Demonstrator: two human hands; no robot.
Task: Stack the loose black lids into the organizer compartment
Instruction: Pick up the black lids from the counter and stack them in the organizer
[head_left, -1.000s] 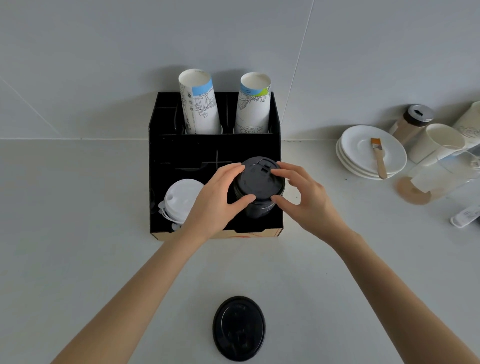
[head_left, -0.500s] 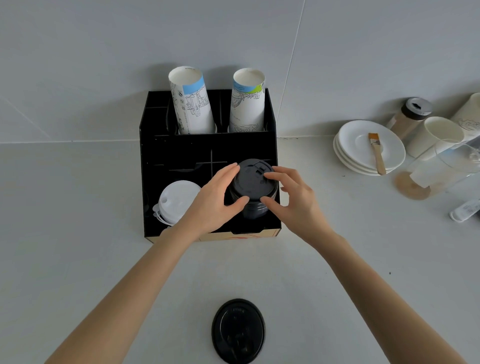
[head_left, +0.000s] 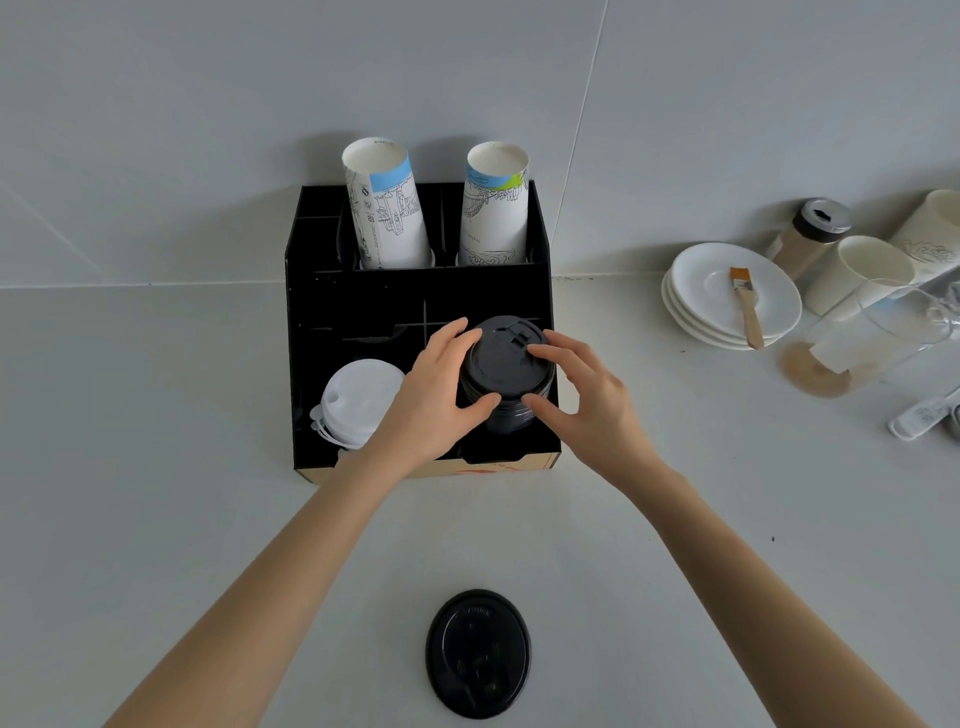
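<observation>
- Black lid stack (head_left: 501, 382) stands in the organizer (head_left: 363, 312) front-right compartment, your left hand (head_left: 434, 402) and right hand (head_left: 589, 402) cupping its sides, fingers curled.
- Square the stack, then collect the loose lid (head_left: 478, 653) lying on the bench (head_left: 156, 467).

We can read no text with any certainty. The two paper cup stacks (head_left: 387, 208) (head_left: 493, 205) at the back of the black organizer (head_left: 311, 322) carry line drawings and small printed marks, all too small for us to make out. The loose black lid (head_left: 478, 653) on the desk (head_left: 156, 467) has raised lettering near its far rim, too faint to read. A red mark on the organizer's cardboard front edge (head_left: 483, 472) is partly hidden.
</observation>
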